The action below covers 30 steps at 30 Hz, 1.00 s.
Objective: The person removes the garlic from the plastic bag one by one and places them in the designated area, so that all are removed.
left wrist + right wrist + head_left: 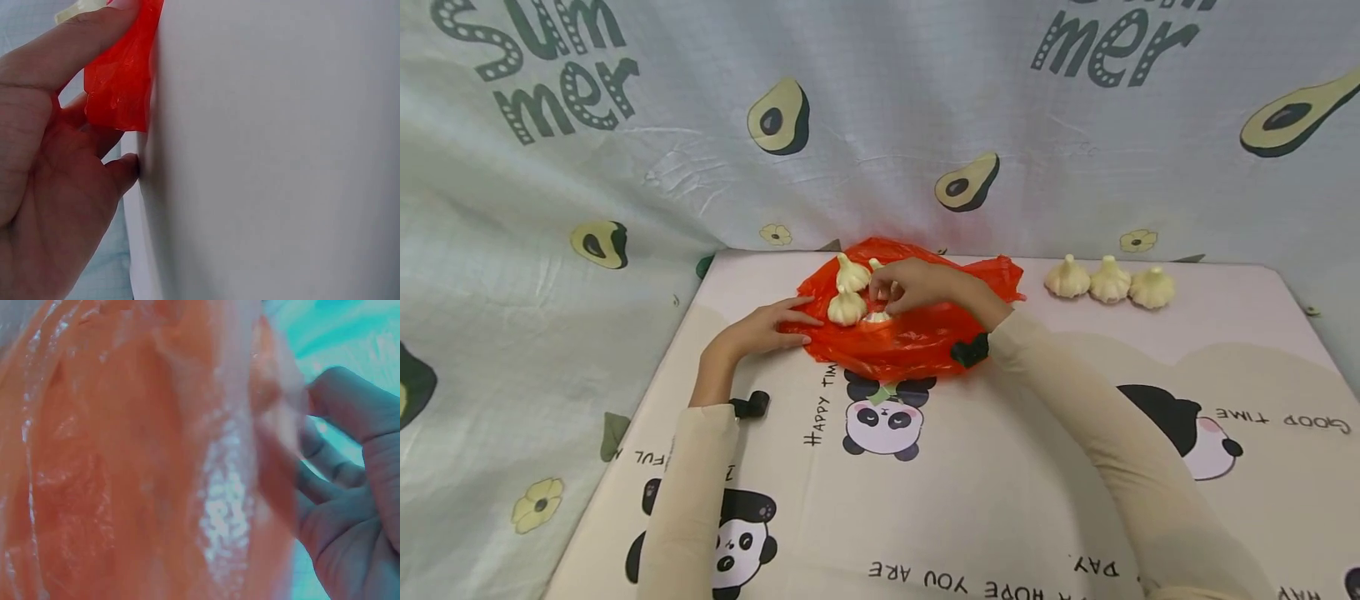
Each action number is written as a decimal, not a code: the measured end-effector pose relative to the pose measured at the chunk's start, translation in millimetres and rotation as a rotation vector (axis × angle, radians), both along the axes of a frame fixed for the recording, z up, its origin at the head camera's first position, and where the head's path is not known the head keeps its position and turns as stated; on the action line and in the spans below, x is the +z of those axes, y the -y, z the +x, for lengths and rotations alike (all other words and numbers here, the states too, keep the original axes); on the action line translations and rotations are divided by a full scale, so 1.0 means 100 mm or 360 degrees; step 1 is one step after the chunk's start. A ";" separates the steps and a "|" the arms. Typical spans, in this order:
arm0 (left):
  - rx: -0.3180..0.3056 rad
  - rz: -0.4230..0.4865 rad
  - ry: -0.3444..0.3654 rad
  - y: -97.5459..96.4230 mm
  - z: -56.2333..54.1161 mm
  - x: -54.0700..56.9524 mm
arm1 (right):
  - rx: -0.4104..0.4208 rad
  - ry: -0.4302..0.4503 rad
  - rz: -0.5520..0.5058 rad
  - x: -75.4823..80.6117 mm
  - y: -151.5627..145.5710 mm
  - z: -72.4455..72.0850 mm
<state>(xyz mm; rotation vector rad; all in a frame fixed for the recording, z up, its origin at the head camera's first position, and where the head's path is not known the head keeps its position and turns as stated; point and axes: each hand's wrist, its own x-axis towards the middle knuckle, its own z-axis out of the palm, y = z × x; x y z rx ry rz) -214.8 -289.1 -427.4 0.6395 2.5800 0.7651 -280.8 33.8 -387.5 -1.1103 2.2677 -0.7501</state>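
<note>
A crumpled red plastic bag (917, 342) lies at the back of the table. Two garlic bulbs (847, 307) show at its left side, one behind the other. My left hand (760, 327) rests at the bag's left edge with fingers stretched over the film; the left wrist view shows its thumb along the red film (119, 87). Over the bag's middle, my right hand (917, 283) has its fingers curled down at a garlic bulb (877, 317), partly covered by film. Another bulb's tip (875, 264) pokes out behind that hand. Blurred film (150, 456) hides the right fingertips in the right wrist view.
Three garlic bulbs (1108, 280) stand in a row at the back right of the table. A patterned cloth (865, 125) hangs directly behind the table's back edge. The tabletop (985, 475) carries printed pandas and lettering.
</note>
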 end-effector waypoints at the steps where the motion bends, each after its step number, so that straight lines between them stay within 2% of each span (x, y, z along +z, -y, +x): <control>1: 0.0004 -0.0007 0.0003 0.01 0.00 -0.01 | 0.0022 -0.0005 -0.0010 0.00 0.00 0.01; 5: 0.0014 -0.0007 0.0011 0.02 0.01 -0.02 | 0.0143 -0.0008 -0.0018 -0.02 0.00 0.04; 11: 0.0001 0.0006 -0.0003 0.00 0.00 -0.02 | 0.0267 0.0146 0.0030 -0.02 -0.06 0.06; 20: -0.0013 0.0025 -0.0017 0.03 -0.01 -0.03 | 0.0388 0.0180 0.0378 0.12 0.11 -0.04; 23: -0.0050 0.0038 -0.0064 0.04 -0.02 -0.06 | 0.0424 0.0190 0.0465 0.20 0.17 -0.11; 26: -0.0087 0.0042 -0.0102 0.05 -0.03 -0.08 | 0.0442 0.0268 0.0536 0.25 0.21 -0.16; 30: -0.0086 0.0034 -0.0101 0.04 -0.03 -0.07 | 0.0478 0.0301 0.0619 0.31 0.25 -0.22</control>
